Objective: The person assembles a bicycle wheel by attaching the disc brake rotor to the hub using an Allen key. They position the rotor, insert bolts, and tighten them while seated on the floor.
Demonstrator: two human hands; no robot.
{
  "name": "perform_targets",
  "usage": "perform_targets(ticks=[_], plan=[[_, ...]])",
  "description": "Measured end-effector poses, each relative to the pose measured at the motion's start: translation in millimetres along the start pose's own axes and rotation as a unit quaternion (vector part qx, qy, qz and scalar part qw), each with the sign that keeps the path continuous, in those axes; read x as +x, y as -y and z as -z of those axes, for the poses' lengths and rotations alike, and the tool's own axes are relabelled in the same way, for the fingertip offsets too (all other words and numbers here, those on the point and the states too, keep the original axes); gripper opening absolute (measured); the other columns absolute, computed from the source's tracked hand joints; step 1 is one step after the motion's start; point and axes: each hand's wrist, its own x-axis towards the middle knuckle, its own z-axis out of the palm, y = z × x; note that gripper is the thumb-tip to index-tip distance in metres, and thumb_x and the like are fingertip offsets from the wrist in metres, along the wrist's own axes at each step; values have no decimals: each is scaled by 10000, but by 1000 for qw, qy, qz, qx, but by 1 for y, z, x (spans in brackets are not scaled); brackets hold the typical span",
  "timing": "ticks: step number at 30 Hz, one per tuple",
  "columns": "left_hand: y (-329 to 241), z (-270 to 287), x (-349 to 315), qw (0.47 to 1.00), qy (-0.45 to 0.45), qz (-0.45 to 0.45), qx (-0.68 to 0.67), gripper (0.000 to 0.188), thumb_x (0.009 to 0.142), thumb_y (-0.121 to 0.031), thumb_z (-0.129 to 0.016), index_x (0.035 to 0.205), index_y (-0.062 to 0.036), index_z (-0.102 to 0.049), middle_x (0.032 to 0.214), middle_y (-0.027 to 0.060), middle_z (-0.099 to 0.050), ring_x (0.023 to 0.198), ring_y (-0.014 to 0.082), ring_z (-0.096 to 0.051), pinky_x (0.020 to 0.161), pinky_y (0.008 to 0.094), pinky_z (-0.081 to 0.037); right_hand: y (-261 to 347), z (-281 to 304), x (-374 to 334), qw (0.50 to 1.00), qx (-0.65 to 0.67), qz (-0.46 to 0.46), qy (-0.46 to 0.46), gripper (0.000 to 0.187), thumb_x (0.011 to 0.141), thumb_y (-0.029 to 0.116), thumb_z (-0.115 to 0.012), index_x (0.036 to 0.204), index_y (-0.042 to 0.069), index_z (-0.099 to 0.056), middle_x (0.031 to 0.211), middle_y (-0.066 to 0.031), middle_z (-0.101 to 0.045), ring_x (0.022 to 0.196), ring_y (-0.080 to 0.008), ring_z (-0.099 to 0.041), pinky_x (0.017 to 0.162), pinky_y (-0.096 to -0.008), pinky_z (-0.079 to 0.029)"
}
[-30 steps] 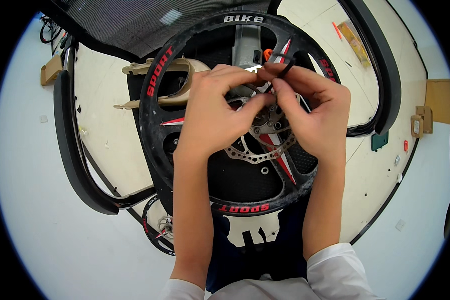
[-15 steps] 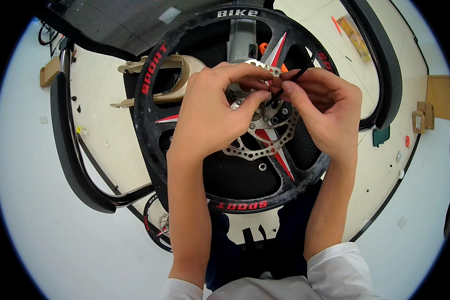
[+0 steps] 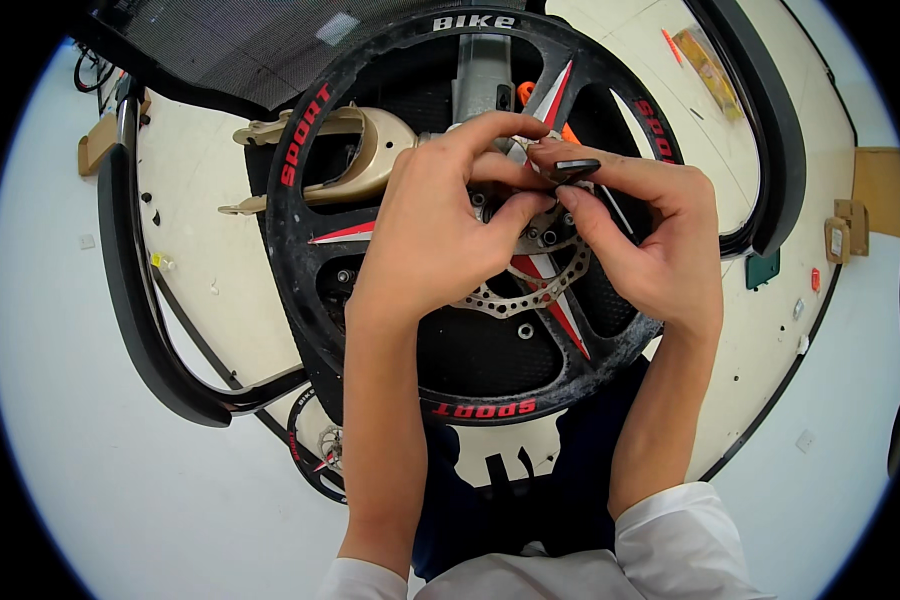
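Observation:
My left hand (image 3: 440, 222) and my right hand (image 3: 655, 235) meet above the hub of a black wheel (image 3: 288, 245) with red and white spoke accents. Between their fingertips is a slim black piece (image 3: 577, 167), pinched by my right thumb and fingers. The closed left thumb and fingers grip its other end, mostly hidden; I cannot tell its exact kind. Beneath the hands lies a silver perforated brake disc (image 3: 515, 306), partly covered by my fingers. A small metal nut (image 3: 526, 331) rests on the black surface seen through a wheel opening.
A beige fork-like part (image 3: 375, 165) and a grey metal piece (image 3: 483, 75) lie under the wheel's far side. Black curved armrests (image 3: 155, 330) flank it. On the floor are a smaller wheel (image 3: 310, 470), cardboard boxes (image 3: 845, 232) and a green item (image 3: 762, 270).
The slim black piece has swung from slanting up past my right fingers to lying nearly level at the fingertips. The wheel and both forearms have shifted only slightly.

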Motion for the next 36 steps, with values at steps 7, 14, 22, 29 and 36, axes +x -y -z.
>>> perform_targets(ticks=[7, 14, 22, 29, 36], plan=[[-15, -5, 2, 998, -34, 40, 16, 332, 731, -28, -750, 1058, 6, -706, 785, 49, -748, 759, 83, -648, 759, 244, -521, 15, -5, 0, 994, 23, -82, -67, 172, 842, -27, -709, 1005, -80, -729, 925, -124, -754, 878, -178, -721, 826, -297, -568], [-10, -2, -2, 999, -26, 33, -14, 264, 789, -14, -718, 1048, 37, -725, 879, 86, -755, 847, 119, -695, 811, 262, -541, 2, -4, 5, 998, -7, 63, -26, 263, 801, -88, -602, 1026, -67, -737, 927, -116, -759, 1080, -225, -676, 927, -350, -535], [-3, -5, -3, 995, -16, 49, -89, 188, 771, -7, -713, 953, 19, -753, 860, 148, -751, 790, 211, -725, 756, 317, -543, -2, -5, 5, 997, 15, 58, -48, 272, 763, -27, -664, 1021, -19, -750, 914, -109, -756, 1015, -232, -688, 890, -346, -539], [-15, -12, 0, 996, -60, -10, 62, 236, 715, -81, -779, 931, 10, -751, 833, 108, -749, 758, 135, -687, 740, 281, -524, 10, -8, 5, 988, 31, -61, -142, 270, 725, 93, -854, 955, -6, -754, 820, -73, -755, 709, -144, -723, 679, -252, -574], [-15, -13, 0, 997, -62, 28, 36, 242, 739, -77, -764, 959, 17, -732, 836, 119, -733, 764, 153, -681, 748, 288, -523, 11, -17, 6, 962, 184, -85, -181, 189, 741, 9, -828, 902, -53, -750, 865, -121, -761, 740, -147, -732, 710, -247, -588]])
